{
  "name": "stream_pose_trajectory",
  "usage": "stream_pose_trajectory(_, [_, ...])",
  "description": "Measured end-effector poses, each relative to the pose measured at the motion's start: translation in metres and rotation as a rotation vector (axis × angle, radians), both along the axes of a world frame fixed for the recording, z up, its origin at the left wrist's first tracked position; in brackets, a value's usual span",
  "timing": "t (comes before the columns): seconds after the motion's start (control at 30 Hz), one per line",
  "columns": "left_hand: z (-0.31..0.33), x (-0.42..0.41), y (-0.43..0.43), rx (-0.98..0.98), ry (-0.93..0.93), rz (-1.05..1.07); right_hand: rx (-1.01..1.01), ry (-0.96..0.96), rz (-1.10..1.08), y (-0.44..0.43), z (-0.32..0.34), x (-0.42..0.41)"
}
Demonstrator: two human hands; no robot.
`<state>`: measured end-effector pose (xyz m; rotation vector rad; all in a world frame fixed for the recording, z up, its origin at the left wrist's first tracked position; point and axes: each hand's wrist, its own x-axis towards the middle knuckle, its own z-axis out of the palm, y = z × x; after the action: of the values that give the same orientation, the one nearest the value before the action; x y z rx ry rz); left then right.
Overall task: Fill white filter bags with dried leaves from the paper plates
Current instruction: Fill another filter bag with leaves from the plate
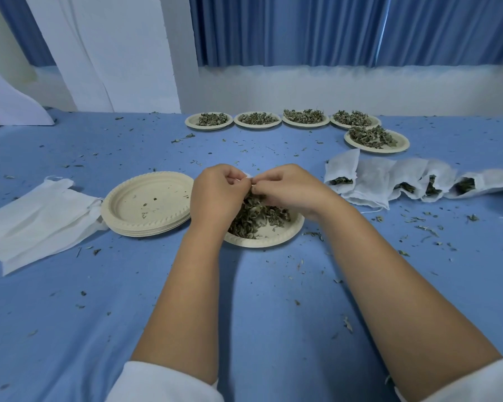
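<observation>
At the left, a pile of empty filter bags [38,219] is lying on the blue counter [259,300], just beside a stack of empty paper plates [148,203]. In the middle, the left hand [215,195] and the right hand [286,188] are meeting fingertip to fingertip above a plate [269,242] of dried leaves [256,216]. Both are curling their fingers closely and pinching a small white filter bag [246,176], mostly hidden. To the right, filled bags [369,181] are lying in a row, with more leaf plates [305,125] behind them.
</observation>
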<state>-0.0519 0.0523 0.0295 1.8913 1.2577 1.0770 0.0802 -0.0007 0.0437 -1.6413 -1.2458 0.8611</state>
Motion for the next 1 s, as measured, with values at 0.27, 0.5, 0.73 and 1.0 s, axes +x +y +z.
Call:
stream_pose_trajectory(0.27, [0.003,-0.006,0.001,-0.120,-0.139,-0.053,0.083,0.314,-0.094,-0.004,0.001,0.001])
stream_pose_trajectory(0.5, [0.008,-0.008,-0.002,-0.225,-0.253,-0.082,0.089,0.170,-0.173,-0.003,-0.001,-0.001])
stream_pose_trajectory(0.73, [0.007,-0.008,-0.001,-0.209,-0.261,-0.016,0.154,0.020,-0.039,-0.001,0.000,-0.008])
stream_pose_trajectory(1.0, [0.008,-0.009,-0.001,-0.209,-0.284,-0.027,0.184,0.135,-0.045,0.006,-0.011,-0.007])
